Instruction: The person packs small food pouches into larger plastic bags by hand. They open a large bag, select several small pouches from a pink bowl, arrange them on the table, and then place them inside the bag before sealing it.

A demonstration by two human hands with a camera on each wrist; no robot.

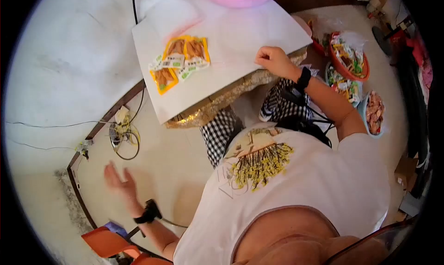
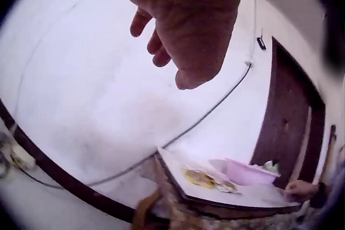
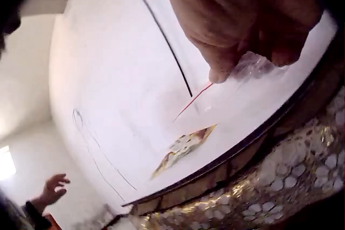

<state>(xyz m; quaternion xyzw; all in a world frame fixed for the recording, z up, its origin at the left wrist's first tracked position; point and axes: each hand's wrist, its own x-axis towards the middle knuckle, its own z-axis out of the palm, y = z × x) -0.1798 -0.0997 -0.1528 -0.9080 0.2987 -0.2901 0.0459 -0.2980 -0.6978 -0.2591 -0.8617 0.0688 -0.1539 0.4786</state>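
My right hand (image 1: 277, 61) is at the right part of the white table (image 1: 231, 38), fingers curled. In the right wrist view, the right hand (image 3: 242, 19) pinches a crinkled clear plastic bag (image 3: 252, 69) with a thin red line along it. Most of the bag blends into the white tabletop. Several yellow-edged food packets (image 1: 196, 48) with brown contents lie overlapping on the left half of the table. Off to the left, away from the table, my left hand (image 1: 121, 182) is held in the air with fingers extended and nothing in it.
A pink basin (image 1: 240, 0) with packets stands at the table's far edge. On the floor at right are a red basket (image 1: 365, 73) of packets and a light-blue basin (image 1: 370, 126) of pinkish pieces. Cables (image 1: 132, 145) lie by the left wall; an orange chair (image 1: 104, 242) stands lower left.
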